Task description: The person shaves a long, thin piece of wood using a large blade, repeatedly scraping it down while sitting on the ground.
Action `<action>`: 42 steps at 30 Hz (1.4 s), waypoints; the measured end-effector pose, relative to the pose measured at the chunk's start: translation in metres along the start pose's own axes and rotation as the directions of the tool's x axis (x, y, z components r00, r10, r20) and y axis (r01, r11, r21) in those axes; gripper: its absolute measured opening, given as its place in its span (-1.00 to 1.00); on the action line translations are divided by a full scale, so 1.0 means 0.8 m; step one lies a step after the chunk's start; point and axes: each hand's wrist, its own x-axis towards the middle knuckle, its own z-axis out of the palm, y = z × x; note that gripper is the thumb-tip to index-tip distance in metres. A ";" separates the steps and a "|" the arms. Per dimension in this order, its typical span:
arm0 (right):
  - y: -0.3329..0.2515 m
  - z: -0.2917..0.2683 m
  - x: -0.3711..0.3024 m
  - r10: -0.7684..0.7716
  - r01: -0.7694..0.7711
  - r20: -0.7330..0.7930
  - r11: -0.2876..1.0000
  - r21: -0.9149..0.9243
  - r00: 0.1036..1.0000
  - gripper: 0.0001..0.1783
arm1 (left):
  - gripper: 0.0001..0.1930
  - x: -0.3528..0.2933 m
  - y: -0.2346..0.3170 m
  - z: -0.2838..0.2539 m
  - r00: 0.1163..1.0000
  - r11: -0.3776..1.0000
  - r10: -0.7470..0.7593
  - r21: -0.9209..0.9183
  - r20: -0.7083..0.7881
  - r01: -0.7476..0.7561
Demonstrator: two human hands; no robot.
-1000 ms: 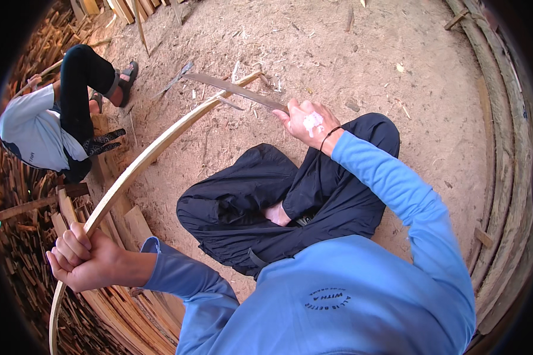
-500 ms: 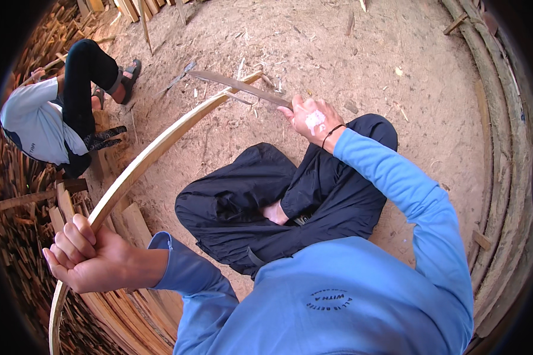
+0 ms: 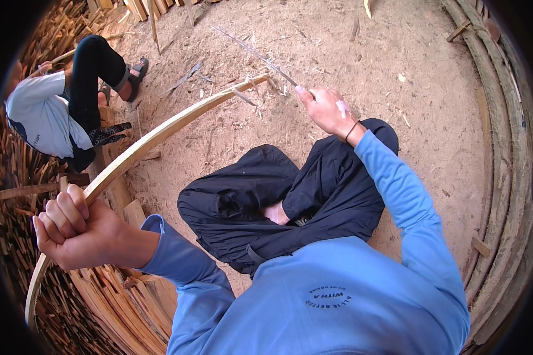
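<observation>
I have my left hand [image 3: 80, 234] wrapped tight around the long stick [image 3: 163, 131], which runs from near left to far middle, and my right hand [image 3: 326, 110] holding the knife [image 3: 272, 63], its blade near the stick's far end.

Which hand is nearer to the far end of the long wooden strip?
Right. The right hand is right of that end; the left hand clasps the strip far down its length.

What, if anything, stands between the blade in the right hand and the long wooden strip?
Nothing visible does: between the blade in the right hand and the far end of the wooden strip, only the littered dirt floor shows.
</observation>
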 end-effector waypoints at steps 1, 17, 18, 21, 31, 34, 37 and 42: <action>-0.003 0.002 -0.007 -0.079 0.081 -0.061 0.996 0.023 0.995 -0.37 | -0.54 0.001 0.002 -0.006 0.999 0.999 -0.028 -0.037 0.037 0.029; 0.014 0.065 -0.032 -0.001 0.000 -0.014 0.997 -0.080 1.000 -0.38 | -0.54 0.017 0.000 -0.069 0.996 0.999 -0.043 -0.026 -0.083 0.041; -0.012 0.054 -0.038 -0.029 0.030 0.014 0.999 -0.015 0.999 -0.38 | -0.54 0.018 -0.001 -0.070 0.997 0.998 -0.046 -0.054 -0.059 0.043; -0.048 0.048 -0.065 -0.123 0.115 0.081 0.988 0.103 0.989 -0.43 | -0.54 0.019 -0.002 -0.072 0.993 0.999 -0.043 -0.025 -0.111 0.041; -0.001 0.126 -0.052 -0.137 0.136 -0.070 0.991 -0.008 0.988 -0.50 | -0.55 0.010 -0.010 -0.050 0.925 0.963 0.114 0.270 -0.363 -0.013; -0.051 0.103 -0.073 -0.207 0.207 -0.011 0.972 0.112 0.978 -0.52 | -0.54 0.010 -0.007 -0.059 0.937 0.968 0.099 0.249 -0.334 -0.014; -0.058 0.105 -0.079 -0.237 0.238 -0.022 0.968 0.073 0.971 -0.53 | -0.54 0.014 -0.007 -0.061 0.941 0.974 0.084 0.225 -0.327 -0.009; 0.020 0.130 -0.023 0.030 -0.037 -0.056 0.990 -0.133 0.998 -0.51 | -0.53 0.003 -0.012 -0.044 0.924 0.963 0.117 0.268 -0.363 -0.016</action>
